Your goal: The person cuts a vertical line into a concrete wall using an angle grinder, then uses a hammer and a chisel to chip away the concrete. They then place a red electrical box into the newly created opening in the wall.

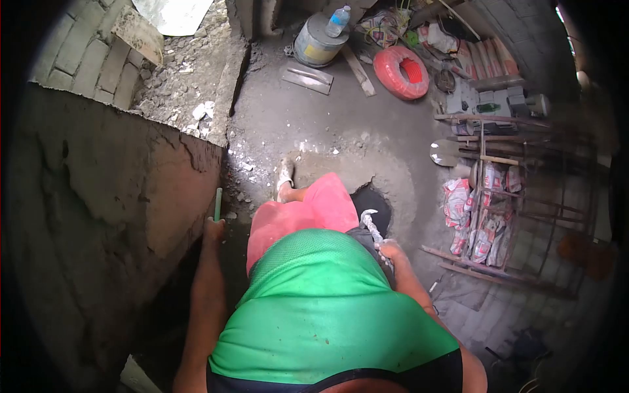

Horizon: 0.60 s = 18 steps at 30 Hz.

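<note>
My left hand [215, 227] is down on the left beside the rough wall [131, 190]. Its fingers are closed around a short green rod [218, 204] that stands up out of the fist; its lower end is hidden. On the right, beside my pink shorts, my right hand [390, 250] grips a hammer [372, 226] by its handle. The hammer's head is caked with pale material and points away from me, over a dark hole [377, 204] in the floor.
A round drum [316, 49] stands ahead with a water bottle [338, 21] on top. Near it lie a metal float [308, 77], a wooden board [359, 71] and a red coil [401, 72]. At right are a shovel [445, 152], a rusty bar frame [483, 170] and bags [457, 200].
</note>
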{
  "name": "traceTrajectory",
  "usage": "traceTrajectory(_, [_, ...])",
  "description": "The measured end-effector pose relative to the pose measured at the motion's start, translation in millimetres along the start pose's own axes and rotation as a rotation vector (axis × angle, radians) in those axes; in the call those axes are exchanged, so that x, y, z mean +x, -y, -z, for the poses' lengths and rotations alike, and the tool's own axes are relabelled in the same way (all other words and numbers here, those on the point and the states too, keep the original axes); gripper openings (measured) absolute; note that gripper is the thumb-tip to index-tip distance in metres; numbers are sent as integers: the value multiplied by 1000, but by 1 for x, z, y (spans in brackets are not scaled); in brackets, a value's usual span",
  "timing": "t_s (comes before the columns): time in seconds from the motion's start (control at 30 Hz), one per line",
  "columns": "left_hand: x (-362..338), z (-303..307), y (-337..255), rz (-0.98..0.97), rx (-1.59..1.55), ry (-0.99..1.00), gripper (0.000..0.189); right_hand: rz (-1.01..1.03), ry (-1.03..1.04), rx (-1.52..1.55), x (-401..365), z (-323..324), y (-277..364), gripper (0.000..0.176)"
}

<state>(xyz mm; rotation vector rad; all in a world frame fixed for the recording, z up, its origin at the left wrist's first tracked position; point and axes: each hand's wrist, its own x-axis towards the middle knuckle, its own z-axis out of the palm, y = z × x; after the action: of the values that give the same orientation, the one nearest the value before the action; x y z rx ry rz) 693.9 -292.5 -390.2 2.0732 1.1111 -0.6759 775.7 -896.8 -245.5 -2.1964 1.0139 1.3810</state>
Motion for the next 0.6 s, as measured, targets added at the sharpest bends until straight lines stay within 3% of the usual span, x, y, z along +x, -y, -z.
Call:
traceTrajectory(0.07, [11, -4, 12, 8, -11, 41, 54, 34, -4, -163, 29, 0, -14, 32])
traceTrajectory(0.2, [8, -12, 22, 43, 6, 76, 59, -77, 58, -224, 49, 16, -6, 31])
traceTrajectory(0.27, [5, -19, 34, 66, -33, 76, 59, -23, 50, -185, 65, 23, -8, 30])
traceTrajectory(0.3, [2, -18, 41, 90, -67, 88, 59, 19, 46, -146, 78, 28, -9, 30])
traceTrajectory(0.37, [-7, -31, 53, 131, -125, 45, 53, 367, -100, -424, 115, 40, -20, 29])
traceTrajectory(0.4, [2, -47, 73, 123, -161, 25, 52, 471, -8, -613, 139, 47, -18, 31])
traceTrajectory(0.47, [-5, -51, 63, 179, -13, 8, 53, 601, 38, -703, 112, 35, 112, 31])
traceTrajectory(0.53, [-28, -27, 24, 246, -59, 50, 59, 656, 99, -742, 118, 26, 165, 31])
traceTrajectory(0.6, [-24, -39, 0, 279, -39, -183, 57, 698, 142, -757, 119, 22, 221, 31])
